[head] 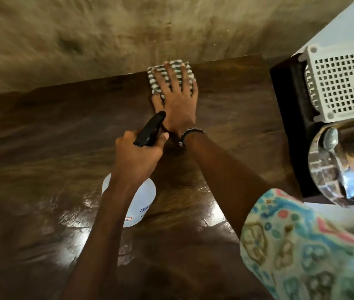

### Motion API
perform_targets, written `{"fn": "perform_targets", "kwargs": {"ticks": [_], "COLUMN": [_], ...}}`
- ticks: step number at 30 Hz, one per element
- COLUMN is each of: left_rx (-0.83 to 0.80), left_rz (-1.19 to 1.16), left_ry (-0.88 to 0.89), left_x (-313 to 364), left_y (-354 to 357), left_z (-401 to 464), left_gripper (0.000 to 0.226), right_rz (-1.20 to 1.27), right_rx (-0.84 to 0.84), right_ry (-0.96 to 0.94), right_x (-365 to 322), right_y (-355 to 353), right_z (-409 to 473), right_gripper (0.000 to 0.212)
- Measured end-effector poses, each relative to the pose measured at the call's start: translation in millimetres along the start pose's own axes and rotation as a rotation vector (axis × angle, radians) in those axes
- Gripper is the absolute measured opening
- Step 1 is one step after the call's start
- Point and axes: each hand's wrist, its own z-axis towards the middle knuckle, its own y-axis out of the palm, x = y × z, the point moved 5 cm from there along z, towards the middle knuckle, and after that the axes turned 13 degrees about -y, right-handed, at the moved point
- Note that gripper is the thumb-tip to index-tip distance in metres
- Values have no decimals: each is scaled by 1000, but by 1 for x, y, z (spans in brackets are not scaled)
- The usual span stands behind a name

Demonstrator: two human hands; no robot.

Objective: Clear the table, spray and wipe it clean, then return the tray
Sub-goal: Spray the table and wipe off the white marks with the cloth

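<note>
Worktop of dark wood, glossy with wet streaks near the front edge, mid-wipe by the look of it. Right hand flat, fingers straight and spread, pressing a striped cloth against the far edge by the wall. Left hand wrapped round the black trigger head of a spray bottle, held upright just above or on the surface; hard to say which. Tray, dark, off to the right beside the worktop, carrying a white perforated basket and a shiny steel vessel with a spoon inside.

Best to keep the palm flat and the pressure even, to draw the cloth in overlapping passes from the wall toward the near edge, and to reach the corners. Worth parking the bottle clear of the wiped path.

Bottle label mostly covered by the forearm. Tray cut off at the frame's right edge; contents of the basket unreadable. Surface blurred on the left, so leftover dirt hard to judge.
</note>
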Motion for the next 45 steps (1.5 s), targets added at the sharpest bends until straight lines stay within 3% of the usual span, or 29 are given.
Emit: {"fn": "perform_targets", "kwargs": {"ticks": [6,10,14,18,22,24,27,32,35,37,39,45], "left_rx": [92,91,84,83,47,37,36,61,89,88,49,16], "left_rz": [87,114,102,82,80,77,75,115,131,122,112,118], "left_ry": [26,31,28,7,-13,-45,-59,-56,-53,-42,-26,-5], "left_x": [-30,-45,-56,-70,-88,-98,-112,-130,-136,-137,-140,-151], "left_y": [-45,-53,-53,-50,-53,-54,-57,-58,-56,-53,-48,-43], "left_z": [-13,-11,-14,-21,-30,-35,-43,-45,-49,-55,-58,-68], "left_gripper": [33,22,33,27,28,26,30,24,36,34,34,34], "right_rz": [42,-8,-36,-15,0,27,37,62,18,-25,-31,3], "right_rx": [-6,-103,-16,101,169,174,99,-9,-58,-93,-65,93], "right_ry": [-309,-476,-244,73,392,465,312,-199,-453,-490,-381,184], "right_x": [-89,-65,2,58,52,28,-22,-109,-105,-74,-36,47], "right_y": [28,24,3,-14,-8,-1,12,36,40,35,25,-4], "right_z": [-23,-52,-67,-106,-152,-158,-151,-169,-201,-215,-223,-263], "right_gripper": [49,55,59,58,57,57,57,54,51,56,59,59]}}
